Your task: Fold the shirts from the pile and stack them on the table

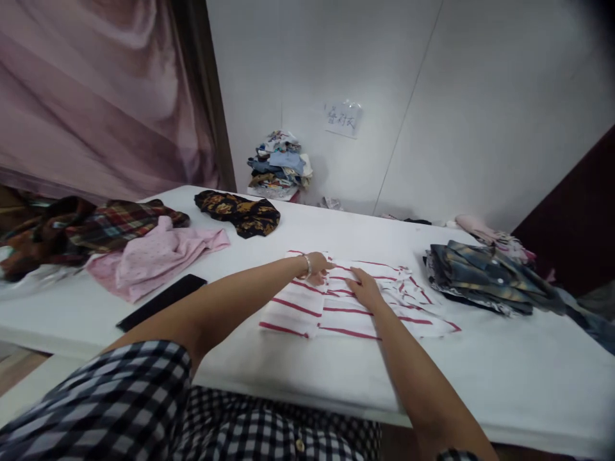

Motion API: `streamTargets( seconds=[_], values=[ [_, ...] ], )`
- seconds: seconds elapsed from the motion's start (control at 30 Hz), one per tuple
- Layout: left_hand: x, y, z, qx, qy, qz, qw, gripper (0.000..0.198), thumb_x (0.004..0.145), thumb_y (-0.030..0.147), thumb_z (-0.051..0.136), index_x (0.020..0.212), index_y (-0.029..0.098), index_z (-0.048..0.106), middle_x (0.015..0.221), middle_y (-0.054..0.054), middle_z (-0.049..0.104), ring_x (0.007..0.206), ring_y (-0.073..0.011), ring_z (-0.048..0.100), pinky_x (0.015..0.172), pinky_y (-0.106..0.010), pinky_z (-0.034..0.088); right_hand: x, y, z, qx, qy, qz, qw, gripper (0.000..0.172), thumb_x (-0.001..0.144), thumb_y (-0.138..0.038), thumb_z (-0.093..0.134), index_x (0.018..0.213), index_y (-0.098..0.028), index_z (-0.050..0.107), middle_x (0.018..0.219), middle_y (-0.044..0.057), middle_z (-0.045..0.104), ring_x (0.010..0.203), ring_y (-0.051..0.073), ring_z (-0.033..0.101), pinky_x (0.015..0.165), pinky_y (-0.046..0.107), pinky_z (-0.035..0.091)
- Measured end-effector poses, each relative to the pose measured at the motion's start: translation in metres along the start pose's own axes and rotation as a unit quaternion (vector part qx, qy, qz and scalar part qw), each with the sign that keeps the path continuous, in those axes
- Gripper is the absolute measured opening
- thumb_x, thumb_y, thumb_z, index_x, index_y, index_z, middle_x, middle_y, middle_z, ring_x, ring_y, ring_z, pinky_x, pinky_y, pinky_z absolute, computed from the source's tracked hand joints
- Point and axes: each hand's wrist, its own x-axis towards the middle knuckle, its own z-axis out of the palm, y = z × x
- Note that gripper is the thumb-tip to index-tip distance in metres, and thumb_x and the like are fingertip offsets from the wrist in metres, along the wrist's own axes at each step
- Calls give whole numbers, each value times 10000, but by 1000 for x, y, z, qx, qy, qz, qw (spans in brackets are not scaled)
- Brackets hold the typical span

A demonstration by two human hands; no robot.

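A white shirt with red stripes [346,315] lies spread across the table in front of me, its left part folded over along an upright edge. My left hand [317,264], with a bracelet at the wrist, is at the upper part of that folded edge. Its fingers look curled on the cloth, with one pointing right. Just to the right, my right hand [366,289] rests flat on the stripes, fingers stretched out. The shirt's right end is crumpled, with loose folds.
On the white table [288,368], a black flat board [163,301], a pink garment [158,256], a plaid shirt [122,224] and a black floral garment [240,211] lie left. Folded dark shirts [480,275] are stacked right. A clothes pile [281,168] stands by the wall.
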Motion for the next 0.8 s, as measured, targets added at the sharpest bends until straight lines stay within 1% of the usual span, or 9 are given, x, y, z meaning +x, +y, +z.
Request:
streamTargets(
  seconds=[0.1,0.2,0.3,0.37,0.4,0.53,0.6,0.67,0.8],
  values=[
    [-8,-21,-11,6,73,-29,997,423,864,510,477,1082,181,629,1029,-93,705,846,-199,671,700,-280,511,1,4,0,43,22,19,999,483,861,-420,524,1298,-216,555,1360,64,554,1271,220,485,1086,382,351],
    [-23,-64,-31,35,149,-87,984,480,845,516,453,1162,179,581,1199,-136,645,1026,-265,627,780,-325,487,2,2,-1,37,20,0,999,410,852,-377,542,1235,-245,604,1294,42,606,1231,221,517,1076,394,362],
    [-35,-100,-32,38,136,-145,979,573,811,603,423,1041,121,632,973,-180,706,850,-303,666,690,-363,484,2,-3,-1,14,17,-22,1000,354,846,-334,549,1174,-242,646,1231,44,641,1188,224,545,1060,387,374],
    [-37,-108,-21,27,110,-156,981,563,778,635,450,875,123,665,803,-163,711,732,-292,671,631,-350,477,2,-5,-1,-4,17,-31,999,338,842,-315,551,1150,-230,661,1215,51,646,1160,222,560,1044,375,386],
    [-36,-108,-15,20,106,-153,982,523,758,624,490,820,135,664,795,-152,712,738,-285,672,629,-335,478,2,-6,-1,-13,17,-36,999,333,844,-307,546,1145,-227,663,1215,52,644,1149,218,565,1039,371,389],
    [-32,-94,-3,-6,137,-126,983,325,736,458,578,846,159,642,991,-109,712,911,-241,662,686,-264,484,1,-11,-7,-46,0,-27,999,332,853,-292,534,1156,-241,658,1281,50,607,1206,219,530,1062,383,362],
    [-37,-94,-14,-23,150,-110,982,309,773,441,524,886,175,631,994,-66,714,907,-206,662,682,-240,486,0,-18,-12,-48,-28,-13,998,354,865,-320,529,1190,-234,639,1319,61,583,1251,226,498,1083,396,336],
    [-45,-105,-31,-29,164,-102,981,328,786,465,492,907,189,622,972,-38,715,898,-196,660,688,-239,489,-1,-30,-15,-54,-44,-13,998,402,887,-378,508,1244,-217,602,1375,83,535,1321,243,426,1113,435,281],
    [-61,-149,-59,4,201,-133,970,297,743,410,528,882,164,619,957,-99,703,941,-270,643,759,-317,490,-8,-58,-2,-106,-75,-54,990,473,932,-461,424,1345,-243,500,1502,87,376,1431,271,227,1136,543,134]
  ],
)
